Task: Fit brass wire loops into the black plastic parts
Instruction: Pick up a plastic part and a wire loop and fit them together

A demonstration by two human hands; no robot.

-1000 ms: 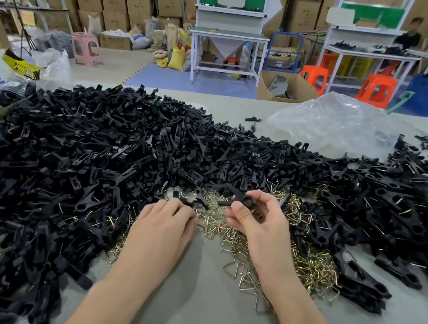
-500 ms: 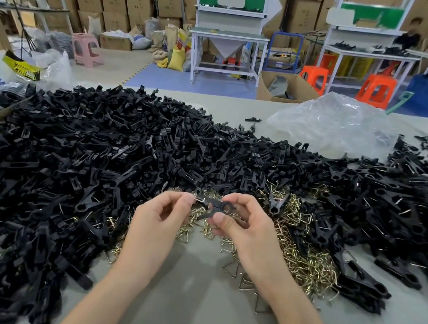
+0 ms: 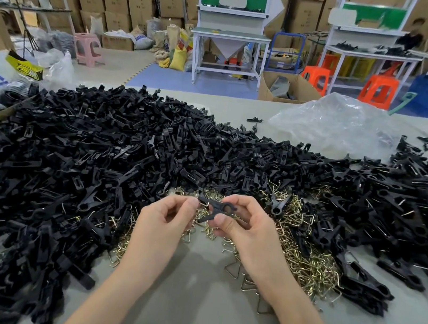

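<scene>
Two hands are up over the bench [image 3: 196, 321], close to each other. The right hand [image 3: 249, 234] pinches one black part [image 3: 218, 209] with its thumb below and its fingers curled on top. The part lies almost flat between the two hands, a little above the bench and not touching it. The left hand [image 3: 161, 220] has its fingers curled too. Its thumb and first finger pinch a wire loop [image 3: 203, 203] right at the left end of the black part (only a small bit of the wire shows, so I cannot tell how far in it is).

Under and behind the hands lies a pile of brass loops [image 3: 305, 252], shiny and yellow. A few loops lie alone on the bare bench near the right wrist. A big heap of black parts [image 3: 66, 166] fills the left side and runs across the back of the bench. More black parts [image 3: 410, 209] are piled on the right side. One black part [image 3: 278, 204] sits on top of the brass loops, just past the right hand.

A see-through plastic bag [image 3: 336, 125] lies crumpled at the far right of the bench. Far back on the floor stand two orange stools [image 3: 378, 90].
</scene>
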